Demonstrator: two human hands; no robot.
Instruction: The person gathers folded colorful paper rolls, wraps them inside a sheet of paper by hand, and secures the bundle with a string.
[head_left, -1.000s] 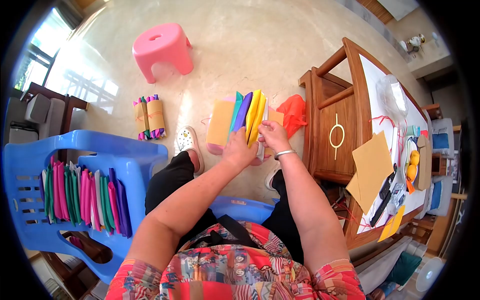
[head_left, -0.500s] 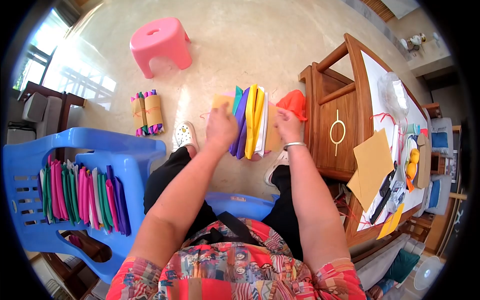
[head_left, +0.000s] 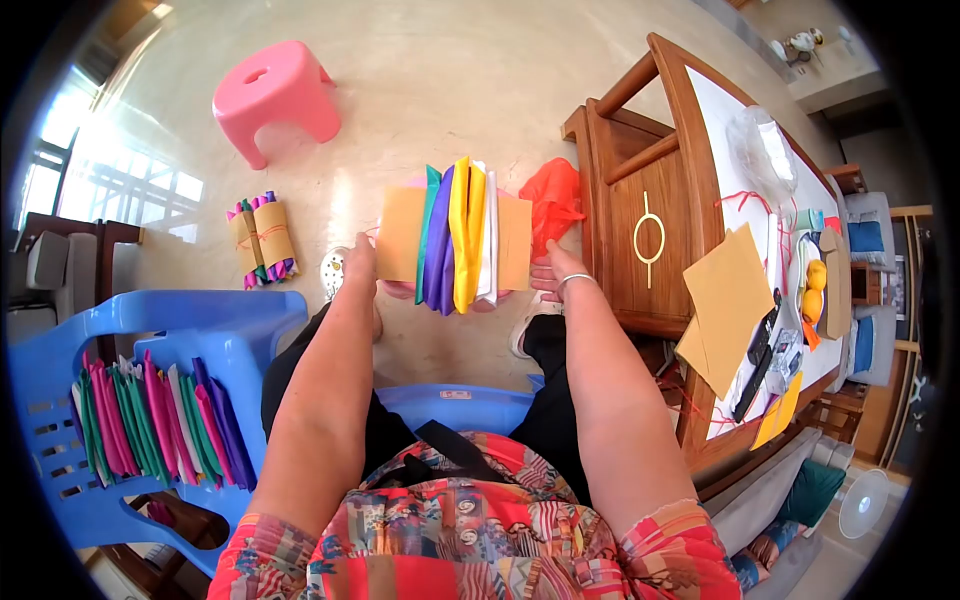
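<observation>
Folded pieces in green, purple (head_left: 438, 250), yellow (head_left: 465, 235) and white (head_left: 487, 240) lie side by side on a brown sheet (head_left: 402, 235), over a pink surface that shows at its edges. My left hand (head_left: 359, 258) is at the sheet's left side, near a bit of red string; its fingers are partly hidden and what they hold, if anything, cannot be made out. To the right of the sheet, my right hand (head_left: 556, 270) has its fingers apart and holds nothing, just below a red plastic bag (head_left: 552, 200).
A pink stool (head_left: 275, 95) stands ahead on the left. Two tied bundles (head_left: 262, 240) lie on the floor. On the blue chair (head_left: 170, 310) at left are more folded pieces (head_left: 160, 425). A wooden table (head_left: 690, 440) at right bears brown sheets (head_left: 735, 300), scissors-like black tools and fruit.
Both hands have left the coloured pieces and moved apart, my left hand to the left edge and my right hand to the right. The view has shifted somewhat.
</observation>
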